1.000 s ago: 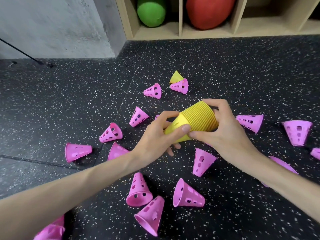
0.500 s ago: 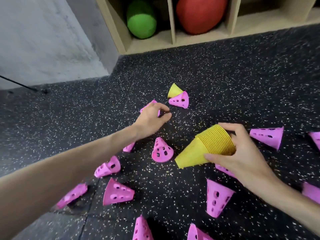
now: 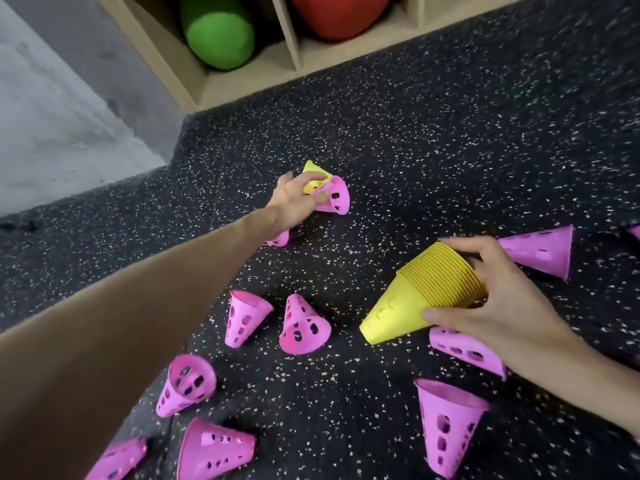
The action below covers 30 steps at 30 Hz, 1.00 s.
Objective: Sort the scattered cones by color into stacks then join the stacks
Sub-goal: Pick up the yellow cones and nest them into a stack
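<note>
Right hand (image 3: 498,306) grip around yellow stack (image 3: 426,296) lying tilted, narrow end lower-left, left hand (image 3: 298,199) grip on lone yellow cone (image 3: 313,174)

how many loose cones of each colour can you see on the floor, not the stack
pink cones: 10, plus a sliver at the right edge
yellow cone: 1
total: 11, without the yellow stack

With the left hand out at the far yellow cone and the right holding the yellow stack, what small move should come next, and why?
Probably: close the left hand on the lone yellow plastic cone and lift it clear of the pink perforated cone leaning against it. It seems the only loose yellow one in view, and the right hand holds the nested yellow cone stack ready to receive it.
</note>
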### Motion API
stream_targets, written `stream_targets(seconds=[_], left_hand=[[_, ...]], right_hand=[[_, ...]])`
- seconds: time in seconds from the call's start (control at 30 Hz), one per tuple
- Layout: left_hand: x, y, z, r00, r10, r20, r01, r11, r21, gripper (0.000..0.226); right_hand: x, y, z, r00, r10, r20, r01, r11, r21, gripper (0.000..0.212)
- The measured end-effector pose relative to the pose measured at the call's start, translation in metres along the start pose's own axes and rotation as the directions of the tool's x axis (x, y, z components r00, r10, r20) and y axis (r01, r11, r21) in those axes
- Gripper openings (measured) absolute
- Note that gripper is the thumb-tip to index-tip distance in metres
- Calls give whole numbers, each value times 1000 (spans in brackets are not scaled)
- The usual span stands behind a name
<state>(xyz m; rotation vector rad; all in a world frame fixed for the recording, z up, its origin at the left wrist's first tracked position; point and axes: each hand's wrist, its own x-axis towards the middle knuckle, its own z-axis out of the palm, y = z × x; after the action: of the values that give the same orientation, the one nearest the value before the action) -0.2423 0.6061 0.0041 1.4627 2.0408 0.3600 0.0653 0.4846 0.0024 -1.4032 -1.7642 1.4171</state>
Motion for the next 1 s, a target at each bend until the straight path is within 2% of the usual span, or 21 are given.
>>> stream_targets(seconds=[0.17, 0.33, 0.47, 0.53, 0.6, 0.77, 0.9, 1.0], left_hand=[[14, 11, 8, 1000, -13, 29, 21, 962, -273, 37], [12, 9, 20, 998, -49, -50, 29, 940, -340, 42], [-5, 3, 12, 975, 3, -223, -63, 963, -262, 33], [-19, 0, 7, 929, 35, -369, -111, 976, -187, 27], [-38, -4, 0, 889, 35, -457, -129, 976, -175, 27], [-109, 2, -10, 896, 88, -436, -226, 934, -276, 30], [-181, 17, -12, 885, 204, -418, -293, 943, -161, 25], [-244, 31, -10, 894, 244, -376, -319, 935, -153, 21]], right_hand=[[-5, 3, -2, 1000, 23, 0, -23, 1000, 5, 72], [-8, 2, -5, 1000, 10, -14, -10, 1000, 17, 70], [-8, -4, -7, 1000, -11, -21, 11, 1000, 17, 73], [-8, -9, -11, 999, -24, -28, 24, 1000, 2, 74], [-10, -17, -13, 998, -51, -40, 50, 999, -13, 74], [-21, -40, -24, 986, -138, -89, 140, 990, 20, 74], [-42, -63, -34, 966, -209, -153, 216, 976, 29, 76], [-70, -82, -45, 942, -264, -206, 275, 961, 25, 75]])
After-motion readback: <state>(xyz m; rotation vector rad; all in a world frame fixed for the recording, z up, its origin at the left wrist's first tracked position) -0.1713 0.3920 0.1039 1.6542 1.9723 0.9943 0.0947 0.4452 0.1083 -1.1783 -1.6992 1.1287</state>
